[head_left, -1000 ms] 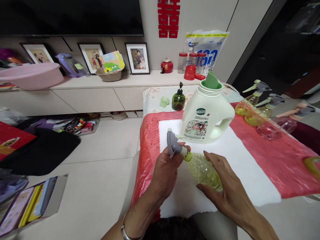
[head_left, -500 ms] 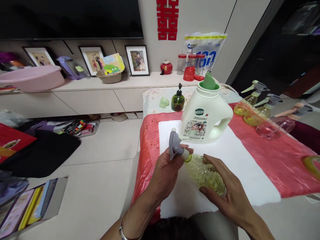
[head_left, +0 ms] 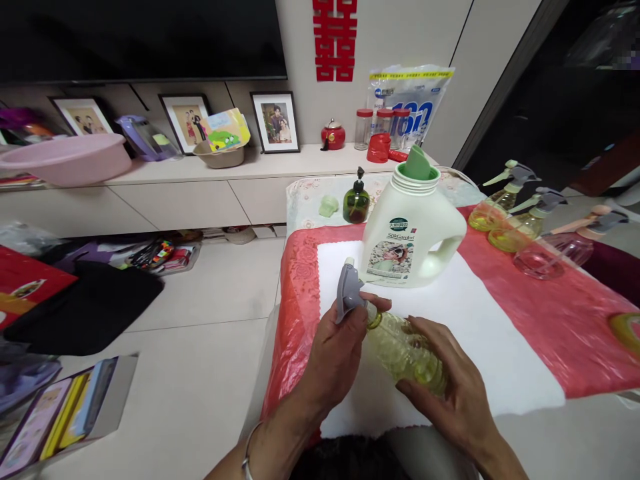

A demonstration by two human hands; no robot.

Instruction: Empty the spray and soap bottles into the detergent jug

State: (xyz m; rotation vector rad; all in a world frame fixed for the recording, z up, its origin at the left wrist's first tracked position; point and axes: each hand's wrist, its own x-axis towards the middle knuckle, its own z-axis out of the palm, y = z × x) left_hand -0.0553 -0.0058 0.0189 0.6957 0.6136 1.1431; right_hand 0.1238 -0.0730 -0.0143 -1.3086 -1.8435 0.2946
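Note:
A spray bottle with yellowish ribbed sides lies tilted over the white cloth, its grey trigger head pointing up and left. My left hand is closed around the neck and collar just under that head. Round the wide base of the bottle curls my right hand, thumb on the near side and fingers on the far side. Just beyond both hands stands a large pale green detergent jug with a handle and a green pouring spout.
Right of the jug, on the red table cover, stand two yellow spray bottles and a pink one. A dark green pump bottle and a pale green cap sit behind, left of the jug.
The bottle has shifted slightly left in my hands. My left fingers have moved a little around the collar, with the index finger now reaching further across it. My right hand keeps its hold.

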